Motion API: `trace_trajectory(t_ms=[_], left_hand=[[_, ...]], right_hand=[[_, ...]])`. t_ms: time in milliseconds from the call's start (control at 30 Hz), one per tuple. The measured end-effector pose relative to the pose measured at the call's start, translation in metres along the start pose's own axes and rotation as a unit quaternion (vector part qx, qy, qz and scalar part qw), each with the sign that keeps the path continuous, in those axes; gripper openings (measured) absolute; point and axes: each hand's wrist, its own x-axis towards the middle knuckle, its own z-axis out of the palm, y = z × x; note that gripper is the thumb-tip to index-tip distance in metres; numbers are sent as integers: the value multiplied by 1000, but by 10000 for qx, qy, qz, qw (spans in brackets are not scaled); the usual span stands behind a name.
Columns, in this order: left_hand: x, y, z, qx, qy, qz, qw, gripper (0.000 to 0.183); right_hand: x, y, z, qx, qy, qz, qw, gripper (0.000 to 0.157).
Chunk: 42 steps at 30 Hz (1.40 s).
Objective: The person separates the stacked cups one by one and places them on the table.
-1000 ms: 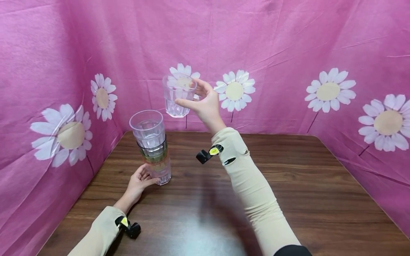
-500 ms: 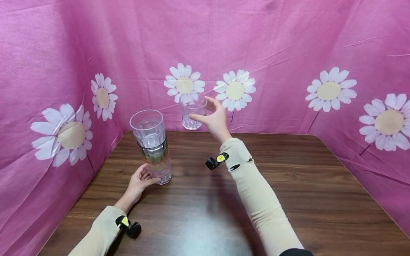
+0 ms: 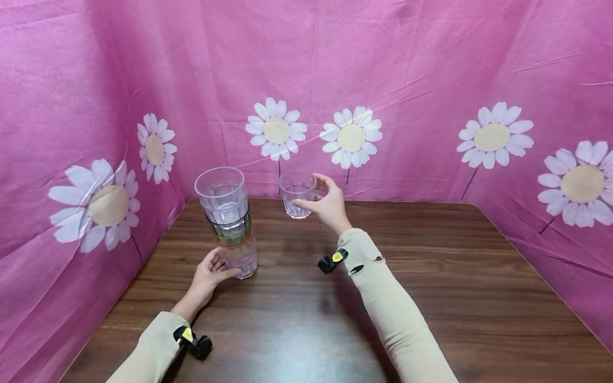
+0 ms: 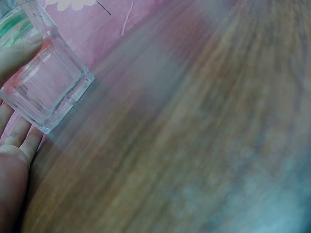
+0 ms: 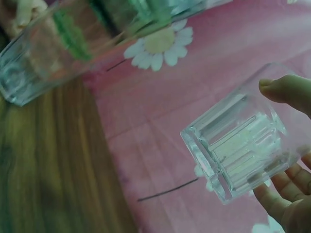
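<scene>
A tall stack of nested cups [image 3: 227, 223] stands on the left of the wooden table; clear ones are at top and bottom, with dark, green and orange-red bands between. My left hand [image 3: 207, 276] grips the stack low down, thumb in front and fingers behind. In the left wrist view the thumb lies across the clear bottom cup [image 4: 48, 87]. My right hand [image 3: 328, 205] holds a single clear tumbler [image 3: 297, 199] by its side, upright, to the right of the stack. The right wrist view has this tumbler [image 5: 243, 145] between thumb and fingers, with its faceted base showing.
Brown wooden table [image 3: 431, 276] spreads under both arms. A pink cloth [image 3: 412, 64] with white daisies hangs behind and along both sides. Each wrist wears a small black camera, such as the right one [image 3: 330, 261].
My right hand has carried the clear tumbler down and to the right, away from above the stack. The left hand keeps its hold on the stack, which has not moved.
</scene>
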Motion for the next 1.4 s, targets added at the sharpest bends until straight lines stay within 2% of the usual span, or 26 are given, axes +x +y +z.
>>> trace_trajectory(t_ms=[167,367,800,967,1200,1400], left_hand=[[-1,-1,-1,-5,-50,106,9999,64],[0,-3,-1,-76,-56,148,9998,65],[-1,-3,-1,-201,-108,248,9994,67],[-1,-4,-2,-198,-128,210,9995,67],[0,-5,-2,-164,-82,145,9997,65],[0,-4,-2,-162,-58,111,9998,63]], right_hand=[[-8,17,-5,-26,31,168,9999,80],[-14,38,-12,184,139,322,9992,81],[-21,66,-37,96,374,462,9982,81],[-24,67,-49,130,489,569,9971,81],[-34,48,-67,54,566,624,9964,76],[-30,74,-85,-13,744,832,9938,80]])
